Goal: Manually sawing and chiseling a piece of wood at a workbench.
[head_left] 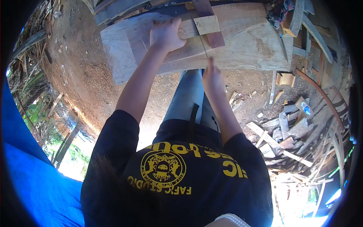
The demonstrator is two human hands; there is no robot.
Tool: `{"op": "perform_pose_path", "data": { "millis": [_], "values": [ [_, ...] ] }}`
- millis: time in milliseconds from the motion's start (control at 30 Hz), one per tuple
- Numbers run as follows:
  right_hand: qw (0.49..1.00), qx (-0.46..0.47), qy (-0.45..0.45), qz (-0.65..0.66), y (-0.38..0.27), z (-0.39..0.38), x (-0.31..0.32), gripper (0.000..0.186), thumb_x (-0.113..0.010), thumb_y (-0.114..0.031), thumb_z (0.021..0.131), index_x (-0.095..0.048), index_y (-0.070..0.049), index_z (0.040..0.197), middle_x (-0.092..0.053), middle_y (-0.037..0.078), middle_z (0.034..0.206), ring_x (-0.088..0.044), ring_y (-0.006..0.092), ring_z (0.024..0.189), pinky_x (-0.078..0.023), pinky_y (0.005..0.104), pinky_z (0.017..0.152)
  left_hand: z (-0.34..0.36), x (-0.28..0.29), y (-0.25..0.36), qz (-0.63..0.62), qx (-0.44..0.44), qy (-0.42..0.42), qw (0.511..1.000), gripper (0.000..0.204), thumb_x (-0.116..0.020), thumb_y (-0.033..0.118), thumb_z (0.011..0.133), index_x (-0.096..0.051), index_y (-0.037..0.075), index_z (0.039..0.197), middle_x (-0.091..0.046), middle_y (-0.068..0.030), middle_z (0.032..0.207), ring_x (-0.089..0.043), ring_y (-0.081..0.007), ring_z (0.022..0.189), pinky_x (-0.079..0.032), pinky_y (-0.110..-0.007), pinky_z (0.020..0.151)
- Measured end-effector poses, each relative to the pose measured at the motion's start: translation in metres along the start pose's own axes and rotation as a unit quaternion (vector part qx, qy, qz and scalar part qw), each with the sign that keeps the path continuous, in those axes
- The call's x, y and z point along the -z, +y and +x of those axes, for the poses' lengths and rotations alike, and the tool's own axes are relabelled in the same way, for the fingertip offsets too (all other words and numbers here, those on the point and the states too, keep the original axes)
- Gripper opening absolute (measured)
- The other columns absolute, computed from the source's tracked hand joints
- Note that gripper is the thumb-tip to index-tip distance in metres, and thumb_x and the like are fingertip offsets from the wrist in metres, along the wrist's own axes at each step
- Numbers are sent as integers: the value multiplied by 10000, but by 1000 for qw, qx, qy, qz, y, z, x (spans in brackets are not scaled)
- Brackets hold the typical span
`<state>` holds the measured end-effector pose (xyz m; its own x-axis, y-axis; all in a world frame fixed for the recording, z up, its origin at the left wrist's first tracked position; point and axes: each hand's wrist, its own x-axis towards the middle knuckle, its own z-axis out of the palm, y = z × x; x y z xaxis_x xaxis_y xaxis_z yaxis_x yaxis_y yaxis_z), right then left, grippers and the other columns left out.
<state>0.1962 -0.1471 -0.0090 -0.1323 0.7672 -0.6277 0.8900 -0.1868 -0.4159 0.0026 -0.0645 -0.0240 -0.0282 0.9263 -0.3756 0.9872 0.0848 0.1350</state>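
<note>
A pale wooden board (207,25) lies crosswise over a darker reddish-brown wood block (216,39), on top of a wide plank bench (242,49). My left hand (168,36) is closed over the board's left part and presses it down; some of its fingertips are hidden. My right hand (213,73) is in a fist around the near end of a hand saw (203,44), whose handle the fingers cover. The thin blade slants away from me and crosses the pale board, to the right of my left hand.
Wood offcuts (289,126) are heaped on the ground at the right. A small wood block (285,79) lies near the bench's right end. Dark tangled material (280,13) sits at the bench's far right corner. Blue sheeting (45,185) hangs at the left. Dirt ground (81,75) borders the bench.
</note>
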Motion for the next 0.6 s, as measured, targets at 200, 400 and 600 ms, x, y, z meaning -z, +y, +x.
{"op": "perform_pose_path", "data": {
  "millis": [200, 400, 600],
  "values": [
    [997, 61, 42, 29, 7, 24, -18, 343, -481, -93, 928, -409, -54, 1260, -661, 244, 782, -675, 425, 762, -534, 532, 612, -1, 4, 3, -2, -2, 0, 1000, 565, -782, 364, 615, -584, 148, 1098, -681, -79, 1055, -652, -281, 996, -538, -430, 820],
    [993, 66, 70, 68, 8, 7, -14, 296, -450, -111, 942, -420, -70, 1234, -664, 256, 810, -672, 435, 778, -524, 551, 634, -6, 0, 5, -21, -63, 42, 997, 548, -791, 341, 600, -586, 148, 1071, -671, -76, 1073, -636, -274, 1030, -528, -420, 831],
    [998, 29, 24, 43, 1, 30, -2, 272, -438, -146, 951, -430, -102, 1220, -666, 262, 853, -671, 428, 827, -516, 571, 699, -4, 0, 7, -21, 28, 28, 999, 533, -779, 364, 609, -585, 147, 1056, -680, -52, 1077, -641, -266, 1020, -524, -407, 834]
  ]
}}
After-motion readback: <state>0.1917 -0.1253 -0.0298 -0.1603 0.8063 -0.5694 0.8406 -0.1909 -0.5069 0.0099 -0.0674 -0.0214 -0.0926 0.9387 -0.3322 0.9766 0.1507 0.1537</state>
